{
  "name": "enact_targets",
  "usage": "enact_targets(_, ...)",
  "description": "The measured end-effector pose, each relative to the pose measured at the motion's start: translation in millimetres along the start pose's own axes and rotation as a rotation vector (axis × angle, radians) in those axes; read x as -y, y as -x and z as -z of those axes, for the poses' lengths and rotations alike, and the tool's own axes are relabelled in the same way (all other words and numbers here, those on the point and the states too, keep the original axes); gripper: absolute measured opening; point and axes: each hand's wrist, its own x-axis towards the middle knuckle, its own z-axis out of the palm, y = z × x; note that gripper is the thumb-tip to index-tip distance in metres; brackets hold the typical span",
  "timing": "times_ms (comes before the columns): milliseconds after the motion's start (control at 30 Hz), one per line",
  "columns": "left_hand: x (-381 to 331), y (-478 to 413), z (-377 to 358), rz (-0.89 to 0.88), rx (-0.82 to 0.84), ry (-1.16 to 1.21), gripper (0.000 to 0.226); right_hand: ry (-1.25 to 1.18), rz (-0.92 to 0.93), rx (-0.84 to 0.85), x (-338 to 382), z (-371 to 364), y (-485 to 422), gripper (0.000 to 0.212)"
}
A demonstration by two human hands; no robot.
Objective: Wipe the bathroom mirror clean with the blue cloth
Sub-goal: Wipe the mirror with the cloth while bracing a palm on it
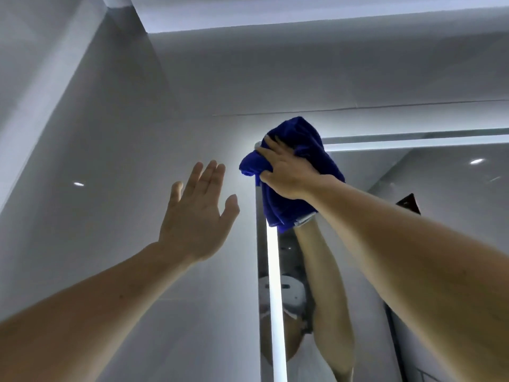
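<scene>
Both forearms are bare, with no sleeves, watch or rings visible on the left hand (pixel 197 213) or right hand (pixel 289 172).

1. This is a bathroom in a home, seen from close to one corner and looking upward.
2. The walls (pixel 115 139) are faced with large, glossy pale grey tiles, and thin joint lines run between them.
3. A wall mirror (pixel 413 194) has lit white strips (pixel 274 271) along its left and top edges, as a bathroom vanity mirror does.
4. Small round ceiling lights (pixel 78 184) show as reflections in the shiny tiles and in the mirror.
5. A plain white ceiling (pixel 303 9) meets the tiled walls above.
</scene>
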Motion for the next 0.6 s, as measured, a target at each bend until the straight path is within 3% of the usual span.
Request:
enact_targets(200, -0.1, 9.6, -4.6, -0.003, -0.004, 0.0, 0.078, 0.045, 0.254, 0.001, 3.8, -16.9, 102.0, 0.056)
enact_targets(367, -7.8, 26.7, -2.9, -0.023, 0.02, 0.022, 0.078, 0.083, 0.4, 0.249, -7.7, -25.3, 186.9, 0.059)
enact_targets(433, -7.4, 34.6, -2.0, -0.029, 0.044, 0.019, 0.079, 0.132, 0.35, 0.258, -24.1, -13.6, 165.8, 0.058)
enact_targets(600, -4.8, 51.6, -8.0, -0.019, 0.087, 0.018, 0.079, 0.1, -0.077, -0.06, -16.1, -13.4, 94.0, 0.055)
